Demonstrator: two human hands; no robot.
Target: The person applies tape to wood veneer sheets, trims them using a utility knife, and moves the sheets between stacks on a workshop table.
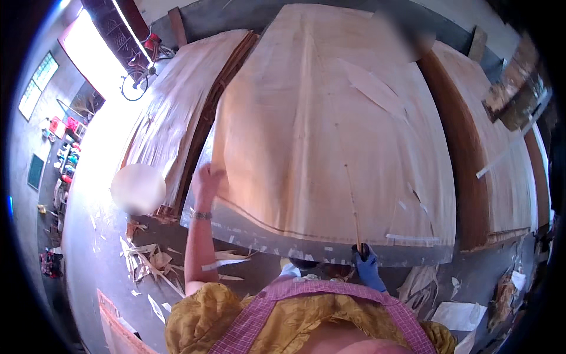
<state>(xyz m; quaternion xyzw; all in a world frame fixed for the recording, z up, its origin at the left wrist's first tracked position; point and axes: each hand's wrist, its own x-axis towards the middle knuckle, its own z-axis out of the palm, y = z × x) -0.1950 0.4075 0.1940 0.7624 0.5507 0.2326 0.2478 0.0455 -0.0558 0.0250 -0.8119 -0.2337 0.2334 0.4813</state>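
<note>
My bare left hand [207, 180], with a metal watch at its wrist, grips the left edge of a large pale wood veneer sheet [283, 153] with curled fingers. The sheet lies across a board with a grey front margin [413, 253] dotted with bits of tape. My right hand [367, 262], in a blue and black glove, holds the lower end of a thin bamboo stick [354, 206] that reaches up over the sheet. A long split shows in the veneer near its upper right.
Veneer stacks [171, 112] [504, 189] stand left and right. Veneer scraps [153, 262] and white sheets [457, 315] lie on the floor. A bicycle [135, 82] stands by a bright doorway at the upper left; assorted items [59, 130] line the left wall.
</note>
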